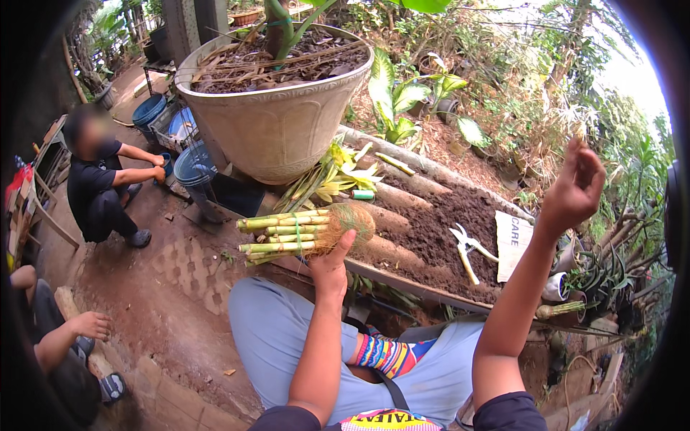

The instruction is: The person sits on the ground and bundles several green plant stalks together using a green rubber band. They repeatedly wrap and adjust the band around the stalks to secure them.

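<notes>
My left hand (331,269) grips the fibre-wrapped end of a bundle of cut plant stems (283,234). Brown coconut-like fibre (350,223) forms a ball around that end, with green string wound over it. Another green string ties the stems, which point left. Raised high at the right is my right hand (577,183), its fingers curled together; whether a thread is pinched in them cannot be seen. Beyond the bundle a spool of green string (363,194) lies beside stem cuttings with yellow-green leaves (345,172). Pruning shears (469,250) rest on dark soil (426,237), blades spread.
A large potted plant (269,118) stands on the bench's far left. A printed sheet (512,245) lies right of the shears. One person (97,178) squats near blue buckets (194,164); another person's hand (91,326) shows at lower left. Small pots (555,286) stand at right.
</notes>
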`<state>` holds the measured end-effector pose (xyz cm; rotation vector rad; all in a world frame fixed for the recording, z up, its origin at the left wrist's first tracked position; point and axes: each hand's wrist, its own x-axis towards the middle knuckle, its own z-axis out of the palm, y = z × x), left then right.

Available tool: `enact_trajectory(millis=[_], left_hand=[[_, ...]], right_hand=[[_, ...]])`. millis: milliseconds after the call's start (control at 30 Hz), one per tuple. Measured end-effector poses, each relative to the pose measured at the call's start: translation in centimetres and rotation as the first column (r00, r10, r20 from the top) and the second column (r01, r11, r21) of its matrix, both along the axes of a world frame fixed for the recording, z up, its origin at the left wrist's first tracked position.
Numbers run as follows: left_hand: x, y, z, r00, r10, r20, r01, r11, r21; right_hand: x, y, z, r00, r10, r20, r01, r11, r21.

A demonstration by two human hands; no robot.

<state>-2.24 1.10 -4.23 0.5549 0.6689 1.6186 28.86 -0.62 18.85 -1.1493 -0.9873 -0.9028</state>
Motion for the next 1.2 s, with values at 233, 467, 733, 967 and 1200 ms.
enact_trajectory(millis=[233,467,733,967,1200], left_hand=[[0.7,0.3,-0.6,1.0,-0.017,-0.022,0.016,1.0,-0.015],[-0.6,0.1,-0.6,0.991,0.038,-0.128,-0.025,0.995,0.1],[-0.1,-0.3,-0.5,0.993,-0.036,-0.114,0.048,0.993,0.104],[0.5,-1.2,0.4,0.985,-0.054,-0.162,0.081,0.983,0.164],[1.0,-1.8,0.1,0.981,-0.082,-0.177,0.111,0.981,0.161]], right_hand=[[8.2,9.5,-10.8,0.96,-0.017,0.28,0.277,0.222,-0.935],[-1.8,-3.8,-18.8,0.989,0.128,-0.073,-0.109,0.307,-0.945],[-5.5,-13.8,-22.8,0.991,0.107,0.077,0.035,0.349,-0.936],[-6.5,-14.3,-24.4,0.995,0.011,-0.097,-0.091,0.45,-0.888],[-6.1,-12.6,-23.4,0.956,-0.094,-0.277,-0.202,0.474,-0.857]])
